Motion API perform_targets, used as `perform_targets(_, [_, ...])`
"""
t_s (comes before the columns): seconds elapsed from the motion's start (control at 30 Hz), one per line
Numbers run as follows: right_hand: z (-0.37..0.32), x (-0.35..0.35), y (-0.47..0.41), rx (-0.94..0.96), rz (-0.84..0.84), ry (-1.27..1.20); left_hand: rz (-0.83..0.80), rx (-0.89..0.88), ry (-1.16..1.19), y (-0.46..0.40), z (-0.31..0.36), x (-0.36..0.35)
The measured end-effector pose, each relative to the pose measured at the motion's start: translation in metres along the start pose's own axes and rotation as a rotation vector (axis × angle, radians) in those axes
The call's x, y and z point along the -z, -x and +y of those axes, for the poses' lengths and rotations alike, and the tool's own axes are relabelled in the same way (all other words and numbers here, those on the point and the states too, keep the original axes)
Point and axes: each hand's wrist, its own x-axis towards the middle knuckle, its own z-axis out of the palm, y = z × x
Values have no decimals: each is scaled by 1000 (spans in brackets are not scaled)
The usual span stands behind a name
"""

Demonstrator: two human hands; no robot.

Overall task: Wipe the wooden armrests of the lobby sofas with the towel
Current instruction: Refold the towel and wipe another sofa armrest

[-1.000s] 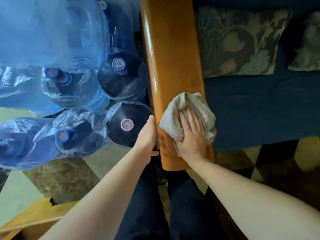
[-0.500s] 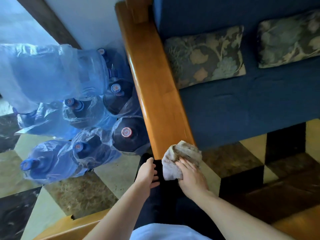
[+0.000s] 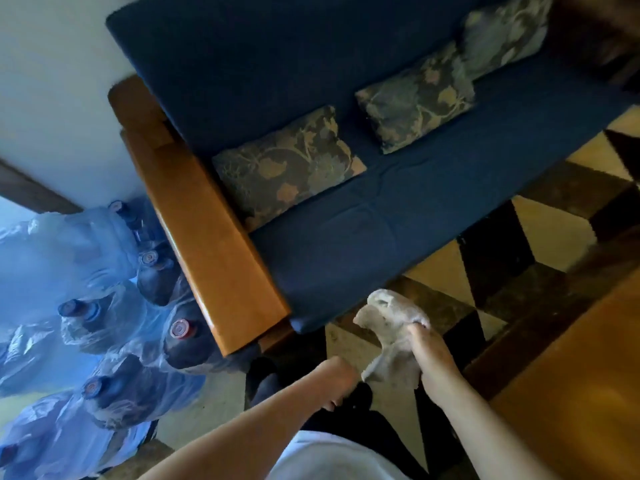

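Head view, looking down: white shirt hem [image 3: 332,459] and dark trousers [image 3: 349,424] at bottom centre. Left hand [image 3: 337,382] hangs in front of the legs, fingers curled under, nothing visibly in it; blur makes the grip unclear. Right hand [image 3: 431,355] grips the towel [image 3: 391,327], fingers wrapped round its bunched middle, cloth flaring above and drooping below the fist. Towel is in the air, off the armrest [image 3: 207,237], just beside the sofa's front corner and over the checkered floor [image 3: 540,237]. Orange-brown wooden surface [image 3: 581,393] at the lower right, blurred. Armrest runs diagonally from near the left hand up to the wall [image 3: 52,98], glossy wood, bare on top. Left of it, a cluster of blue water jugs [image 3: 104,323] in plastic wrap, some standing with caps up, touching each other and close against the armrest's outer side. Right of it, the blue sofa [image 3: 363,237] with three floral cushions [image 3: 287,164] leaning on the backrest. Dark blurred shape in the far top right corner, cannot tell what.
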Motion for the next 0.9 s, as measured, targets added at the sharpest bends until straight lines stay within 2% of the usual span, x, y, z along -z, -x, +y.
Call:
perform_targets(0.07, [-17,38,2,-77,-35,-332,-83,-33,-177,6,34,-15])
perform_targets(0.13, [-34,75,7,-39,-55,-562,-101,-73,-189,14,69,-25])
perform_targets(0.17, [-43,91,11,-5,-64,-646,-125,-77,-96,19,85,-28])
perform_targets(0.3, [-78,143,31,84,-112,-906,-263,-82,767,34,156,-27])
perform_targets(0.4, [-106,174,40,145,-123,-1052,-351,-241,1161,48,212,-22])
perform_targets(0.5, [-140,204,37,218,-122,-1139,-440,-359,1403,51,261,-10])
perform_targets(0.57, [-161,219,32,248,-113,-1167,-470,-430,1430,50,283,5])
perform_targets(0.73, [-229,256,-2,262,-87,-1244,-596,-568,1326,46,361,55])
perform_targets(0.9, [-309,294,-35,331,-18,-1236,-801,-663,1310,60,453,101])
